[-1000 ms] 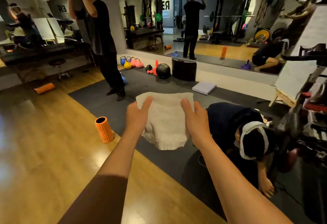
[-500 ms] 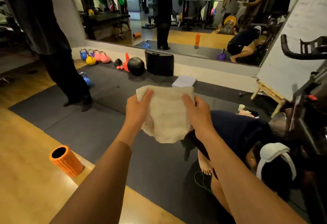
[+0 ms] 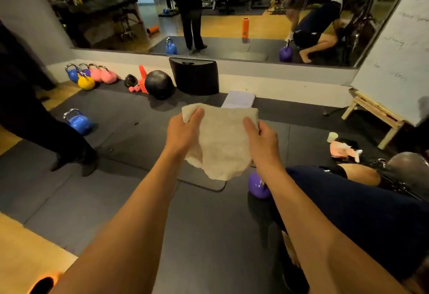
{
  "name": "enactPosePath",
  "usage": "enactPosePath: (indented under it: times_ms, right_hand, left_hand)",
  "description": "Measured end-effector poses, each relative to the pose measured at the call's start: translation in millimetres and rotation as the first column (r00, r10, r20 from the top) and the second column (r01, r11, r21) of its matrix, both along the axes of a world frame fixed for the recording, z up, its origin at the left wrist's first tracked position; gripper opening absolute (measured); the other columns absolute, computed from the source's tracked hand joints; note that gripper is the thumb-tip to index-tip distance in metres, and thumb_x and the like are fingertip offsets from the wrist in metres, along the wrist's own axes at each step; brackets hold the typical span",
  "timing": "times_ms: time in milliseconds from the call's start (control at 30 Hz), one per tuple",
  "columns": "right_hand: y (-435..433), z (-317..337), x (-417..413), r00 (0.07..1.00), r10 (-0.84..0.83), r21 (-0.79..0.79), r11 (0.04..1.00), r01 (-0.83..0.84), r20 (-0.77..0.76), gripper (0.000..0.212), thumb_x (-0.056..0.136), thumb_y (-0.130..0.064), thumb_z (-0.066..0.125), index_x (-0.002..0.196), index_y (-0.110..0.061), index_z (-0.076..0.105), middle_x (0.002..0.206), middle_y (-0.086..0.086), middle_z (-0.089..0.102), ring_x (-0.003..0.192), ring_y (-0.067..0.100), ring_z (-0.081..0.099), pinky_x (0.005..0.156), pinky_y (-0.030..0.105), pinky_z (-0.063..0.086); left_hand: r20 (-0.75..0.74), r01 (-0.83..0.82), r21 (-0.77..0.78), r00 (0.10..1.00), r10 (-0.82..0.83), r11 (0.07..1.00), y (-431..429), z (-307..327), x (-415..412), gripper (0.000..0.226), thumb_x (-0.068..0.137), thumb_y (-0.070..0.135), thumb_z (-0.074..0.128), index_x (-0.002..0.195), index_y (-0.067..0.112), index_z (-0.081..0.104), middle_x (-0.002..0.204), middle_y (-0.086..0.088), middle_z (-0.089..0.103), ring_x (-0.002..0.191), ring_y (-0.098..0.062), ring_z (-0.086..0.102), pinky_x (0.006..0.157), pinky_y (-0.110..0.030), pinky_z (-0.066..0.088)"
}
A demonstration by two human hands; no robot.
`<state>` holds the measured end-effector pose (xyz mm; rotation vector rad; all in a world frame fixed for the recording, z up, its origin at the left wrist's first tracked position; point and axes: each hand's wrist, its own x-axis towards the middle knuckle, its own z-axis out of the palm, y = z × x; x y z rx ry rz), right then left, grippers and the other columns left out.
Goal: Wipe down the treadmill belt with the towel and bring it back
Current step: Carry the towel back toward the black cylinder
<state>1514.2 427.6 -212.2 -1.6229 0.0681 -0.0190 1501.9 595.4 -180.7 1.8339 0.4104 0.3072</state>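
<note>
A stumble could be caused by the purple kettlebell [image 3: 257, 185] on the floor just below the right forearm, and the crouching person [image 3: 359, 212] close at the right could be bumped by a step that way. The towel [image 3: 220, 145] might also slip, since only its upper part is gripped and the rest hangs loose. It is held in the air above the mat [image 3: 116, 177], between the hands: its upper left corner is pinched by the left hand [image 3: 183, 133], its upper right edge by the right hand [image 3: 263, 140]. No treadmill belt can be made out.
</note>
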Motion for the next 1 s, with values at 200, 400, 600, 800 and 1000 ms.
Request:
enactPosePath:
  times_ms: [200, 400, 600, 800, 1000]
  right_hand:
    - [54.4, -13.5, 118.2, 0.997, -0.045, -0.022, 0.999, 0.044, -0.062, 0.034, 0.094, -0.044, 0.053, 0.084, -0.012, 0.056, 0.081, 0.006, 0.058, 0.074, 0.018, 0.052, 0.061, 0.033, 0.042]
    - [117.1, -14.6, 250.2, 0.992, -0.116, -0.04, 0.993, 0.115, -0.051, 0.041, 0.093, -0.043, 0.055, 0.086, -0.003, 0.056, 0.079, 0.009, 0.057, 0.07, 0.022, 0.051, 0.06, 0.034, 0.041]
    - [183.1, 1.4, 379.9, 0.988, -0.151, -0.047, 0.988, 0.15, -0.023, 0.034, 0.094, -0.035, 0.056, 0.073, -0.01, 0.048, 0.068, 0.002, 0.047, 0.061, 0.01, 0.04, 0.053, 0.026, 0.031]
    - [236.2, -13.3, 524.2, 0.993, -0.112, -0.053, 0.993, 0.11, -0.04, 0.038, 0.095, -0.038, 0.053, 0.092, -0.001, 0.058, 0.085, 0.015, 0.062, 0.075, 0.027, 0.057, 0.065, 0.032, 0.043]
    - [288.9, -25.9, 691.9, 0.999, -0.053, -0.124, 0.991, 0.051, -0.011, 0.033, 0.096, -0.037, 0.052, 0.079, -0.008, 0.054, 0.07, 0.0, 0.051, 0.065, 0.011, 0.045, 0.058, 0.025, 0.036]
  left_hand:
    - [-0.037, 0.026, -0.076, 0.999, -0.029, 0.997, 54.1, -15.8, 119.3, 0.025, 0.095, 0.037, 0.056, 0.107, 0.016, 0.062, 0.102, -0.001, 0.064, 0.097, -0.02, 0.061, 0.084, -0.034, 0.049]
    - [-0.029, 0.082, -0.123, 0.996, -0.086, 0.989, 115.1, -20.4, 258.8, 0.019, 0.094, 0.037, 0.057, 0.103, 0.019, 0.057, 0.1, 0.003, 0.06, 0.094, -0.015, 0.056, 0.08, -0.03, 0.042]
    - [0.004, 0.116, -0.145, 0.993, -0.117, 0.983, 180.6, -3.1, 394.9, 0.018, 0.095, 0.034, 0.056, 0.106, 0.02, 0.058, 0.099, 0.002, 0.059, 0.094, -0.016, 0.057, 0.082, -0.03, 0.043]
    - [-0.009, 0.102, -0.136, 0.994, -0.104, 0.985, 237.0, -27.6, 542.9, 0.036, 0.095, 0.038, 0.055, 0.12, 0.013, 0.06, 0.108, -0.001, 0.062, 0.104, -0.022, 0.059, 0.094, -0.039, 0.048]
    - [-0.052, 0.04, -0.131, 0.998, -0.047, 0.991, 288.3, -41.3, 703.0, 0.041, 0.095, 0.039, 0.054, 0.124, 0.011, 0.059, 0.11, 0.001, 0.062, 0.102, -0.016, 0.058, 0.085, -0.031, 0.045]
